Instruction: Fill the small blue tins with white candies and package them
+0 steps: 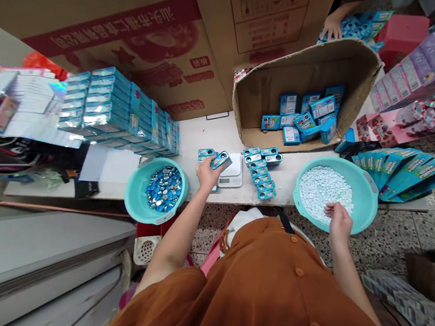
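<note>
My left hand (205,174) grips a small blue tin (220,160) with a round opening in its top, held over the white digital scale (230,174). More of these tins (205,154) stand under and behind that hand, partly hidden. Right of the scale, a column of similar tins (259,171) stands on the table. My right hand (339,221) is at the near side of a turquoise basin (370,201), its bent fingers drawn together over small white pellets (321,186). Whatever those fingers hold cannot be made out.
Blue and silver round caps (164,189) fill part of another turquoise basin (137,209) at left. Blue boxes (112,105) are stacked behind it. An open carton (250,107) holds loose blue boxes. Blue pouches (412,168) fan out at right. Another person's hand (331,27) shows beyond the carton.
</note>
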`<state>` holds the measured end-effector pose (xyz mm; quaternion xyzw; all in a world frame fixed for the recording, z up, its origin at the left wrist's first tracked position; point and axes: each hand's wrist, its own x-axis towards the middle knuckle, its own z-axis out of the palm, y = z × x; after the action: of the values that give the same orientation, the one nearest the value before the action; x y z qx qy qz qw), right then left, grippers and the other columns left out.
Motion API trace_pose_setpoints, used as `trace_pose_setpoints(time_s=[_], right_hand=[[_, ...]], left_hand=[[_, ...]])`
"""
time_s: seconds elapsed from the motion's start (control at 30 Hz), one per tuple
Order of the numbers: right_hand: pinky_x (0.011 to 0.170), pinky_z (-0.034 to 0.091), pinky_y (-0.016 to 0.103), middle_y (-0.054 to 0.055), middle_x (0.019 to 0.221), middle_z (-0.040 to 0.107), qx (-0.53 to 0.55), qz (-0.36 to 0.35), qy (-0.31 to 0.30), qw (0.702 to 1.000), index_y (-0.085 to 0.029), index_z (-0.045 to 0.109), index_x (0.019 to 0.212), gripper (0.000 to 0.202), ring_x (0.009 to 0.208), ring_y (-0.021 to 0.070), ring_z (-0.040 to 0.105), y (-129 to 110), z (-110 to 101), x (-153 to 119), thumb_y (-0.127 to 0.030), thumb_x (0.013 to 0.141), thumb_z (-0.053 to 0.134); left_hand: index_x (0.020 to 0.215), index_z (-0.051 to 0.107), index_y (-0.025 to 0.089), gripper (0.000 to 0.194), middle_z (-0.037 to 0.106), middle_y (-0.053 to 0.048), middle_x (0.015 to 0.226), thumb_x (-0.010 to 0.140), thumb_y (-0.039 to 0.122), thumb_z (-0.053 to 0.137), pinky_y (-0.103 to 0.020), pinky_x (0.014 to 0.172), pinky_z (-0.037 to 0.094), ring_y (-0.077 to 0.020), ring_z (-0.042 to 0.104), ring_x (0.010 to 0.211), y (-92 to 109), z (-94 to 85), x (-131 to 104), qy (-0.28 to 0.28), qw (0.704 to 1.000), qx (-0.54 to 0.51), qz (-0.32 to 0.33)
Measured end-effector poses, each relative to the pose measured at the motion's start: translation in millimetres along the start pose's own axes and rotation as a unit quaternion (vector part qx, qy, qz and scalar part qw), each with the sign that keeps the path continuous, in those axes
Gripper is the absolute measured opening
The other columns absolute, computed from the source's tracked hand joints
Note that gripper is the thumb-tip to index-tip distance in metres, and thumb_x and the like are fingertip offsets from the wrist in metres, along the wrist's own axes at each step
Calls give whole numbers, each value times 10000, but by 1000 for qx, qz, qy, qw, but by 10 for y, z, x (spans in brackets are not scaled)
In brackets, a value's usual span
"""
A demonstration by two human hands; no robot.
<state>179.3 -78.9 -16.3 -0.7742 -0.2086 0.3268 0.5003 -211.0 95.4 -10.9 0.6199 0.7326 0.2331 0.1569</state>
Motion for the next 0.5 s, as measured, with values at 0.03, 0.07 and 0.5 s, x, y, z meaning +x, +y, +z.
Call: trace_pose_setpoints(time_s=[0.03,0.07,0.5], right_hand=[[633,455,269,19,699,608,-13,-18,-19,1000,-154,626,771,421,644,134,562,-24,79,-83,-553,796,497],[660,464,275,24,724,616,-26,-35,-47,998,-154,628,790,410,672,139,572,-62,179,-167,-540,810,491],[809,457,349,155,1098,662,-506,-188,-516,666,-128,104,1481,614,955,253,637,120,2439,-1013,-331,941,314]], left_hand=[[1064,620,153,435,666,-81,1060,706,380,716,-383,943,402,-244,589,999,-15,-5,14,4,1000,-9,-7],[1059,623,172,434,667,-76,1054,698,393,717,-373,925,416,-244,594,988,-32,-19,24,11,1000,-18,-16],[1044,635,202,438,669,-78,1015,689,445,718,-392,934,399,-257,593,1003,-335,-78,59,29,999,-19,25]])
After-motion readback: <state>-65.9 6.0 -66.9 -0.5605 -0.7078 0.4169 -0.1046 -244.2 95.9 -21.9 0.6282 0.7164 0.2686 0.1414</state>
